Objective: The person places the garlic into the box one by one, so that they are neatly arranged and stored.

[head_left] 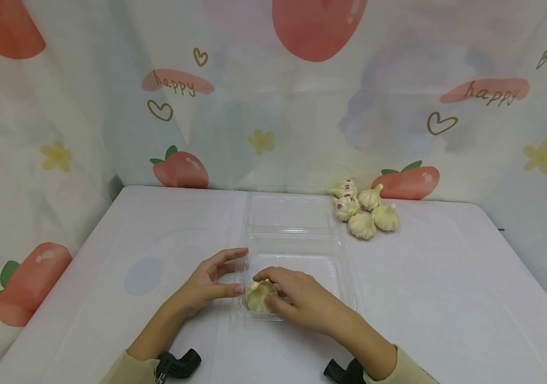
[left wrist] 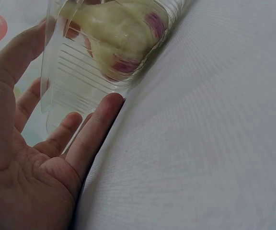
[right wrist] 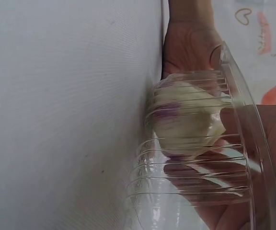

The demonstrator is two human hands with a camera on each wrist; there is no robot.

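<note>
A clear plastic clamshell container (head_left: 348, 266) stands open on the table, its lid (head_left: 292, 213) folded back away from me. One garlic bulb (head_left: 259, 296) sits in the near left corner of its tray. Over this corner, my right hand (head_left: 304, 300) holds the bulb between thumb and fingers. My left hand (head_left: 208, 285) touches the container's left side, fingers spread and fairly straight. Purple patches on the bulb (left wrist: 123, 38) show through the plastic wall in the left wrist view. In the right wrist view, ridged plastic lies in front of the bulb (right wrist: 186, 120) and the fingers.
Several more garlic bulbs (head_left: 362, 226) lie grouped at the back right, beside the lid. A white cloth covers the table (head_left: 446, 277). Behind its far edge hangs a printed curtain (head_left: 273, 106) with fruit and hearts.
</note>
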